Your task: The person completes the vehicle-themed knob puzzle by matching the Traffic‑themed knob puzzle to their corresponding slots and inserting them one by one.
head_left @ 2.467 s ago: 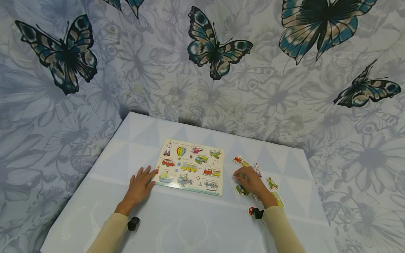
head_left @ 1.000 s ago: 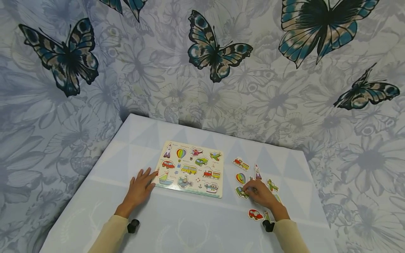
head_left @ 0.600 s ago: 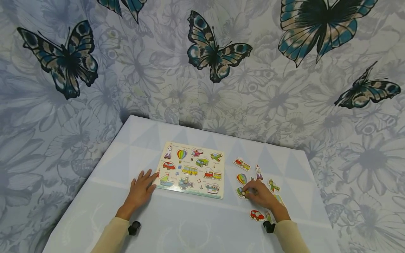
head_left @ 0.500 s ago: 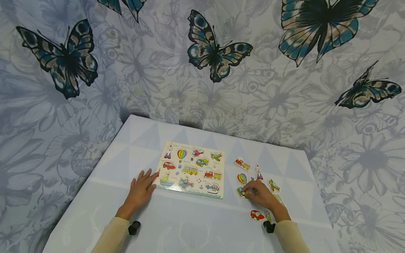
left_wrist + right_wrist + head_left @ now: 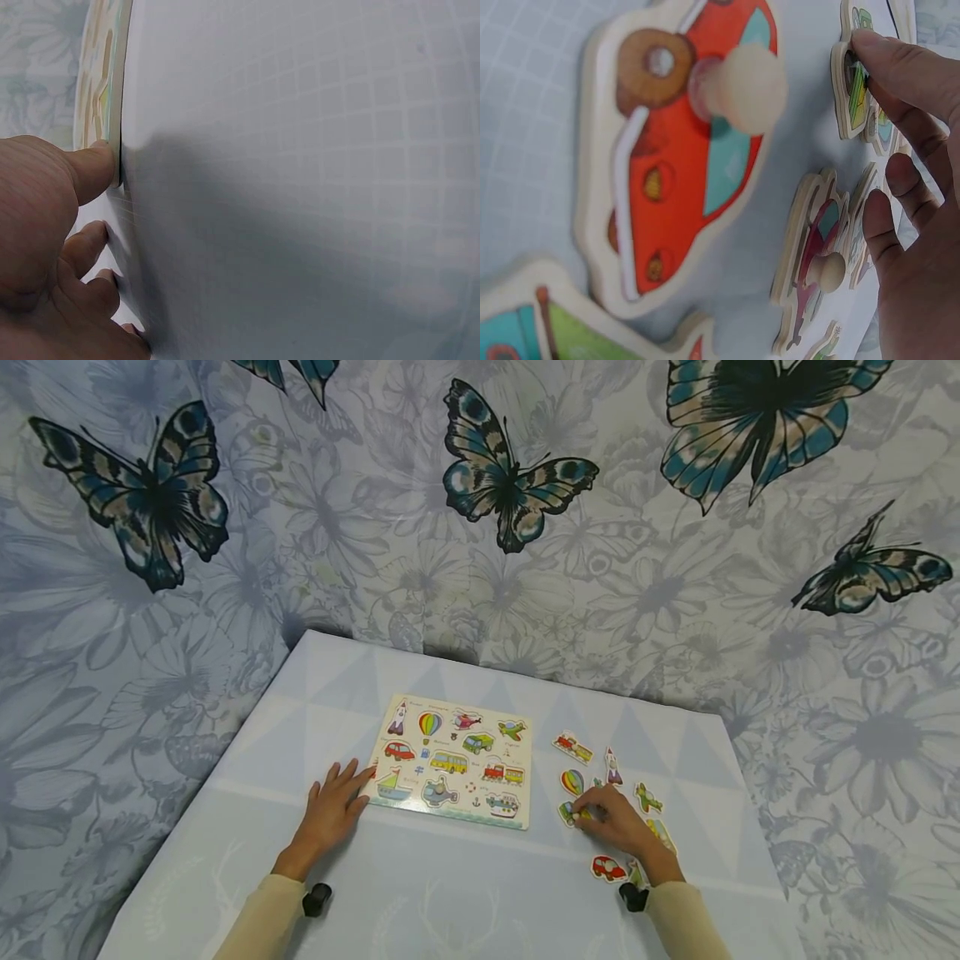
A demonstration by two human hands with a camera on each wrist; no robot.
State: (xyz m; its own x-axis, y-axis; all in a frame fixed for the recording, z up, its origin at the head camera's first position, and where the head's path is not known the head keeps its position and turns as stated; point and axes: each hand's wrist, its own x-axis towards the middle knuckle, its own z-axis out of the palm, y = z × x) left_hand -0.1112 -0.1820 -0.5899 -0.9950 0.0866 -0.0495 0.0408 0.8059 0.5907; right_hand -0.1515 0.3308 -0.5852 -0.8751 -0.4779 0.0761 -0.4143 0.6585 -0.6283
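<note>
When viewing from the head, find the left hand relaxed and gripping nothing, fingertips at the puzzle board's left edge, and the right hand pinching the green truck piece just right of the board. From the left wrist, note thumb against the board; best press lightly to prevent sliding. From the right wrist, advisable to pinch firmly and lift level, clear of the red car piece, farther right of the board.
</note>
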